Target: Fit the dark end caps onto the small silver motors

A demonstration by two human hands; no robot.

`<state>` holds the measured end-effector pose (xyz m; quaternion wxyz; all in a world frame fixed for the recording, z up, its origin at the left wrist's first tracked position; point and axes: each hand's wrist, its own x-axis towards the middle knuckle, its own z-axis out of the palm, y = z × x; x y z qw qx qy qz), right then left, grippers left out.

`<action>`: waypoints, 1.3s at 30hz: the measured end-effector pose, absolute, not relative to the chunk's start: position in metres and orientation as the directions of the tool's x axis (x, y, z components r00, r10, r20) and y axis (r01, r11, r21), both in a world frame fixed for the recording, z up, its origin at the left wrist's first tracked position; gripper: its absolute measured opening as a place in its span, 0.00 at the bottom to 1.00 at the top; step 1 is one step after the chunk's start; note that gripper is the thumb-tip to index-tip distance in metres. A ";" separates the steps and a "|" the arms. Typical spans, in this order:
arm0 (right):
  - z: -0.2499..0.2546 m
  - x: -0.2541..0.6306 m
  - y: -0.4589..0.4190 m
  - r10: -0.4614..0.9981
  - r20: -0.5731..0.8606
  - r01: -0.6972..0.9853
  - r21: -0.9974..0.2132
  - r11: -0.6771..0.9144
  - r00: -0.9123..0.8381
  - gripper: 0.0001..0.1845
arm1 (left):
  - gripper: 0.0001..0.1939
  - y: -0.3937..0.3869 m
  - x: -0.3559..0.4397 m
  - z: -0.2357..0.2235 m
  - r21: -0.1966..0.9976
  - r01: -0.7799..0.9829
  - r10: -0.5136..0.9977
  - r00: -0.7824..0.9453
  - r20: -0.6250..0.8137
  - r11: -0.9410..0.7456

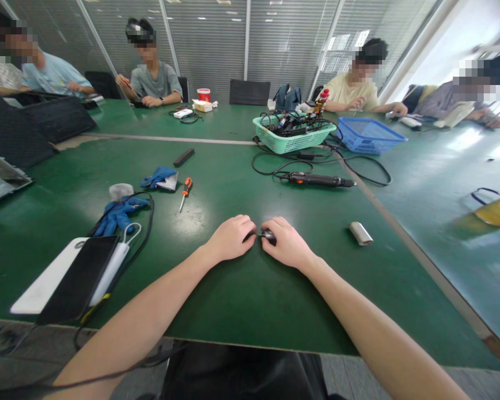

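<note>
Both my hands rest on the green table [241, 294], fingers curled and meeting at the middle. My left hand [232, 237] is closed, its fingertips pinching toward a small dark object [268, 235]. That object is gripped by my right hand [286, 242], which is also closed; only the object's rounded dark end shows between the two hands. What my left fingers pinch is too small to name. A small silver metal piece [360, 233] lies on the table to the right of my right hand.
An orange-handled screwdriver [185, 193], blue gloves [119, 214] and a phone on a white power bank [73, 278] lie left. An electric screwdriver [319, 179] with cable, a green basket [292, 136] and a blue basket [369, 135] sit farther back. Several people sit around the table.
</note>
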<state>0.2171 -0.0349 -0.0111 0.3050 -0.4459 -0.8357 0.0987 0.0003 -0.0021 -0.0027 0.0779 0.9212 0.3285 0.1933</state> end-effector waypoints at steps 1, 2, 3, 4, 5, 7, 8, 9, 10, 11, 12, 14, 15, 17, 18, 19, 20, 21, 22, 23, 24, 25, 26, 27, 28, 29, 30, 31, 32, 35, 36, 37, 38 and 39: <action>-0.011 0.217 -0.035 0.806 0.422 0.686 -0.437 0.582 -0.415 0.10 | 0.05 -0.002 0.000 -0.002 0.271 0.575 0.636 0.708 0.306 -0.771; -0.011 0.217 -0.035 0.806 0.422 0.686 -0.437 0.582 -0.415 0.10 | 0.05 -0.002 0.000 -0.002 0.271 0.577 0.637 0.707 0.307 -0.771; -0.011 0.217 -0.035 0.806 0.421 0.686 -0.437 0.582 -0.415 0.10 | 0.05 -0.002 0.000 -0.002 0.270 0.579 0.638 0.706 0.308 -0.770; -0.011 0.217 -0.035 0.806 0.421 0.686 -0.437 0.582 -0.416 0.10 | 0.05 -0.002 0.000 -0.002 0.268 0.581 0.640 0.704 0.308 -0.769; -0.011 0.217 -0.035 0.806 0.421 0.687 -0.436 0.581 -0.415 0.10 | 0.05 -0.003 0.000 -0.002 0.268 0.583 0.642 0.702 0.307 -0.767; -0.011 0.218 -0.035 0.807 0.421 0.688 -0.435 0.581 -0.415 0.11 | 0.05 -0.003 0.000 -0.002 0.272 0.588 0.647 0.698 0.306 -0.762; -0.012 0.218 -0.035 0.807 0.420 0.689 -0.433 0.581 -0.415 0.11 | 0.05 -0.003 0.000 -0.002 0.273 0.590 0.650 0.696 0.306 -0.760; -0.012 0.218 -0.035 0.807 0.419 0.690 -0.432 0.580 -0.416 0.12 | 0.05 -0.003 0.000 -0.002 0.274 0.591 0.651 0.694 0.308 -0.759; -0.011 0.218 -0.036 0.807 0.417 0.692 -0.430 0.580 -0.417 0.12 | 0.05 -0.003 0.000 -0.003 0.273 0.592 0.652 0.692 0.309 -0.758; -0.011 0.218 -0.036 0.808 0.416 0.693 -0.429 0.579 -0.418 0.13 | 0.04 -0.003 0.000 -0.003 0.272 0.593 0.652 0.691 0.311 -0.758; -0.011 0.219 -0.036 0.808 0.415 0.694 -0.429 0.579 -0.418 0.13 | 0.04 -0.003 0.000 -0.003 0.270 0.594 0.653 0.690 0.313 -0.758; -0.010 0.219 -0.036 0.809 0.413 0.694 -0.430 0.578 -0.418 0.14 | 0.04 -0.003 0.000 -0.004 0.268 0.596 0.653 0.688 0.317 -0.757; -0.010 0.219 -0.036 0.809 0.413 0.693 -0.430 0.578 -0.418 0.14 | 0.04 -0.003 0.000 -0.004 0.267 0.597 0.654 0.686 0.320 -0.757; -0.009 0.219 -0.036 0.807 0.414 0.689 -0.432 0.581 -0.421 0.14 | 0.04 -0.003 0.000 -0.004 0.265 0.599 0.655 0.683 0.324 -0.755; -0.009 0.220 -0.036 0.805 0.416 0.685 -0.435 0.585 -0.423 0.15 | 0.04 -0.003 0.000 -0.004 0.265 0.600 0.655 0.682 0.324 -0.755; -0.008 0.220 -0.036 0.802 0.419 0.680 -0.438 0.589 -0.425 0.15 | 0.04 -0.003 0.000 -0.004 0.265 0.600 0.656 0.682 0.324 -0.755; -0.008 0.220 -0.036 0.800 0.420 0.675 -0.441 0.592 -0.428 0.16 | 0.04 -0.003 0.000 -0.003 0.265 0.599 0.655 0.683 0.323 -0.755; -0.007 0.221 -0.037 0.799 0.421 0.671 -0.442 0.595 -0.431 0.17 | 0.04 -0.003 0.000 -0.003 0.265 0.598 0.655 0.684 0.321 -0.756; -0.007 0.222 -0.037 0.798 0.420 0.670 -0.443 0.596 -0.433 0.17 | 0.04 -0.003 0.000 -0.003 0.265 0.598 0.654 0.685 0.321 -0.756; -0.006 0.222 -0.037 0.798 0.418 0.670 -0.442 0.596 -0.434 0.17 | 0.04 -0.003 0.000 -0.003 0.264 0.598 0.654 0.685 0.322 -0.757; -0.006 0.223 -0.037 0.798 0.416 0.672 -0.440 0.596 -0.435 0.18 | 0.04 -0.003 0.000 -0.003 0.263 0.599 0.654 0.684 0.323 -0.757; -0.006 0.223 -0.037 0.799 0.414 0.674 -0.439 0.595 -0.436 0.18 | 0.04 -0.003 0.000 -0.004 0.261 0.599 0.653 0.685 0.323 -0.757; -0.006 0.223 -0.036 0.799 0.413 0.675 -0.437 0.595 -0.437 0.18 | 0.04 -0.004 0.000 -0.004 0.259 0.600 0.653 0.686 0.322 -0.757; -0.006 0.224 -0.036 0.799 0.413 0.675 -0.436 0.595 -0.437 0.18 | 0.04 -0.004 0.000 -0.004 0.257 0.600 0.653 0.686 0.321 -0.757; -0.007 0.224 -0.036 0.799 0.412 0.676 -0.435 0.596 -0.439 0.18 | 0.04 -0.004 0.000 -0.004 0.255 0.601 0.653 0.686 0.320 -0.757; -0.007 0.224 -0.036 0.798 0.413 0.675 -0.434 0.596 -0.439 0.18 | 0.04 -0.004 0.000 -0.004 0.255 0.601 0.653 0.687 0.319 -0.757; -0.008 0.223 -0.036 0.797 0.415 0.675 -0.433 0.597 -0.439 0.18 | 0.05 -0.004 0.000 -0.004 0.255 0.601 0.652 0.688 0.317 -0.758; -0.008 0.223 -0.036 0.796 0.417 0.674 -0.434 0.598 -0.439 0.17 | 0.05 -0.004 0.000 -0.004 0.256 0.600 0.652 0.689 0.317 -0.758; -0.008 0.223 -0.036 0.795 0.418 0.673 -0.434 0.599 -0.439 0.17 | 0.05 -0.004 0.000 -0.003 0.257 0.598 0.651 0.691 0.315 -0.759; -0.007 0.223 -0.036 0.792 0.420 0.669 -0.434 0.603 -0.442 0.17 | 0.05 -0.004 0.000 -0.003 0.261 0.591 0.647 0.696 0.313 -0.763; -0.007 0.223 -0.036 0.792 0.420 0.668 -0.434 0.605 -0.444 0.16 | 0.05 -0.004 0.000 -0.003 0.262 0.590 0.645 0.697 0.313 -0.764; -0.007 0.223 -0.036 0.790 0.419 0.666 -0.434 0.607 -0.447 0.16 | 0.05 -0.004 0.000 -0.003 0.262 0.588 0.644 0.699 0.312 -0.765; -0.006 0.223 -0.036 0.789 0.421 0.665 -0.433 0.608 -0.447 0.16 | 0.05 -0.004 -0.001 -0.003 0.261 0.586 0.642 0.701 0.310 -0.767; -0.006 0.223 -0.036 0.787 0.424 0.664 -0.431 0.611 -0.449 0.16 | 0.05 -0.004 -0.001 -0.003 0.261 0.585 0.641 0.703 0.309 -0.768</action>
